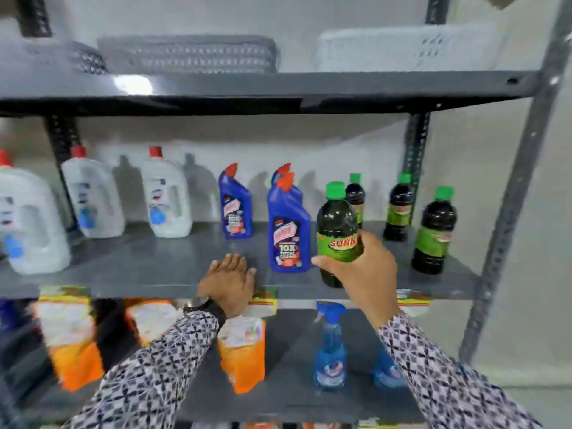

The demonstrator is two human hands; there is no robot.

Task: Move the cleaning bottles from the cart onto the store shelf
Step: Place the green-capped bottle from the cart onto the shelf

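Note:
My right hand (362,267) grips a dark bottle with a green cap and green label (337,224), upright at the front of the middle shelf (154,274). My left hand (229,280) rests flat on the shelf's front edge, fingers apart, holding nothing. Three more dark green-capped bottles (433,233) stand to the right and behind. Blue bottles with red caps (289,230) stand just left of the held bottle. White jugs with red caps (165,196) line the left side. The cart is out of view.
The upper shelf (278,88) carries stacked grey and white baskets (188,54). Below, orange pouches (243,354) and blue spray bottles (329,348) stand on the lower shelf. A grey metal upright (513,193) frames the right side beside a pale wall.

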